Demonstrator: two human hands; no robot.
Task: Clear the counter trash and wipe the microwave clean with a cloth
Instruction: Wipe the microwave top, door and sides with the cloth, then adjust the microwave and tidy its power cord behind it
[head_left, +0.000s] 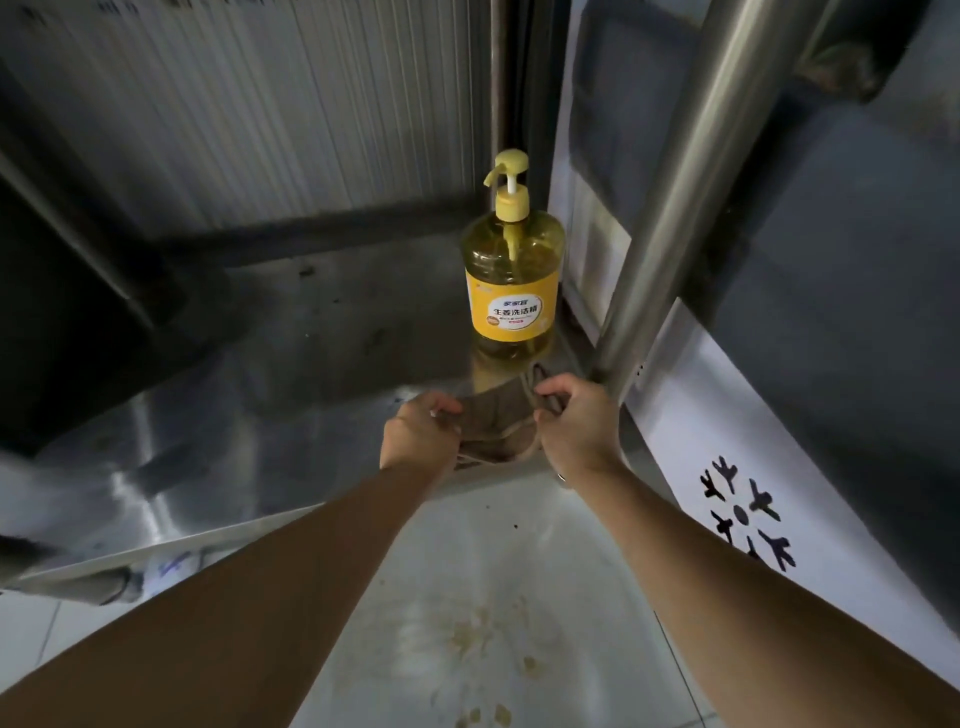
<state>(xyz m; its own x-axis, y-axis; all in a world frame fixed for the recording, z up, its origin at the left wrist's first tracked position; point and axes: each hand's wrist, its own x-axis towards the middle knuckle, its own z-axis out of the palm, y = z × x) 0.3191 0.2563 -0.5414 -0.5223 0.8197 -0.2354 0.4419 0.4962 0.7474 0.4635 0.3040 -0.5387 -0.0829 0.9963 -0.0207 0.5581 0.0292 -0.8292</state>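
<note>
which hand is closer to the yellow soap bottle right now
Right. The right hand grips the cloth just below the soap bottle; the left hand grips the cloth's other side, further left of it.

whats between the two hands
In the head view, a crumpled brown cloth spans the gap, gripped by the left hand and right hand.

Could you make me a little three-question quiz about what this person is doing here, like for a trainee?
1. True or false: both hands grip the cloth.
2. Where does the yellow pump bottle stand? A) beyond the cloth on the steel counter B) on the floor C) in the left hand
3. Fill in: the right hand is next to an upright metal ____.

Key: 1 true; 2 A; 3 pole.
</note>
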